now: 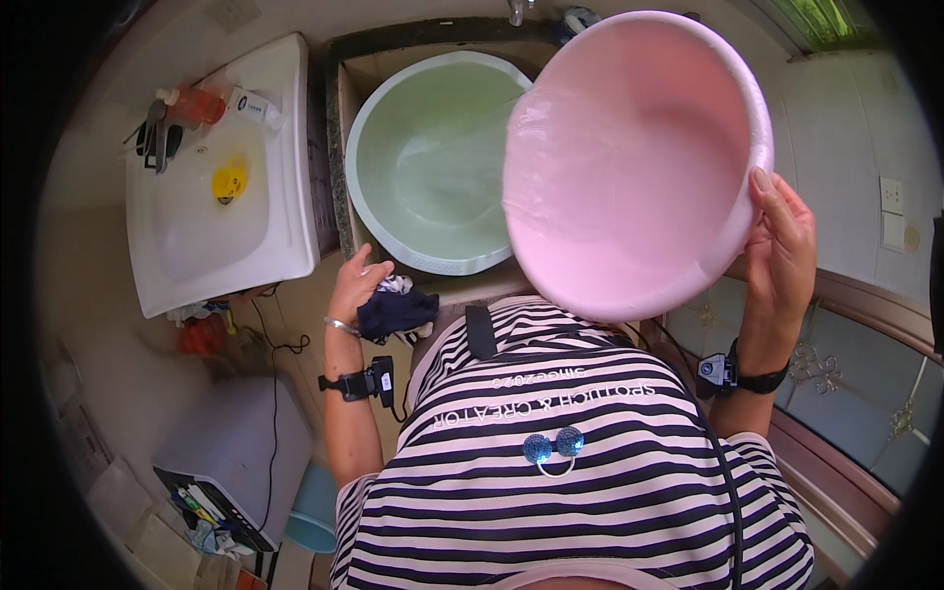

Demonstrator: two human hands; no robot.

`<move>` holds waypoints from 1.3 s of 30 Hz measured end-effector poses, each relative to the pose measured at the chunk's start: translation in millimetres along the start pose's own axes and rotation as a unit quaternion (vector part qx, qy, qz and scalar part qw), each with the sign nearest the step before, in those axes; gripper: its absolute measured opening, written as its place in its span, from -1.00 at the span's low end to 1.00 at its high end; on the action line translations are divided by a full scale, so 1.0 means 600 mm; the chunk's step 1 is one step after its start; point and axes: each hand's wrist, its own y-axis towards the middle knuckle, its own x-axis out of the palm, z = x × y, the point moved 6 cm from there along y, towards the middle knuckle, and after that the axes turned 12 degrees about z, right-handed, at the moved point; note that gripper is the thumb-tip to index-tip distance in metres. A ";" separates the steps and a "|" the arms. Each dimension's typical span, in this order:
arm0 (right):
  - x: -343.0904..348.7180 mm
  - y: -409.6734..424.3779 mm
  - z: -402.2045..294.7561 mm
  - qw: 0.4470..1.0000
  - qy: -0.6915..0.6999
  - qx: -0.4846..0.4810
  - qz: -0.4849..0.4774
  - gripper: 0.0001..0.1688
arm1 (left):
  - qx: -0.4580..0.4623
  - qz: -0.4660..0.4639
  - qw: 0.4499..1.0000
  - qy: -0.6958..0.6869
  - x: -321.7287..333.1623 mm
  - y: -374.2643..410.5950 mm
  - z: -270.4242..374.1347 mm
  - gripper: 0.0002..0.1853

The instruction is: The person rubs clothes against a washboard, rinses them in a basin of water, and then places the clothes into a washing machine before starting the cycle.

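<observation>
My right hand [782, 236] grips the rim of a large pink plastic basin [627, 184], which is tilted to the left. Water runs over its left rim towards a pale green plastic basin [435, 162] standing in a stone-edged sink. Below and left of the green basin, my left hand [358, 287] holds a bundle of wet-looking cloth [398, 313], dark navy with some white and black parts. The pink basin overlaps the right side of the green one and hides that part of its rim.
At left is a white washbasin [291, 221] with a yellow duck-shaped item [229, 179], a pump bottle [198, 105] and a white tube [254, 108]. A metal tap [516, 11] is above the sink. A grey appliance [236, 442] stands lower left, with a cable [276, 413] over it.
</observation>
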 end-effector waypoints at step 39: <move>-0.470 0.411 0.353 0.925 0.281 0.243 0.081 -0.51 | 0.172 0.115 0.970 -0.129 0.361 -0.273 0.243 -0.52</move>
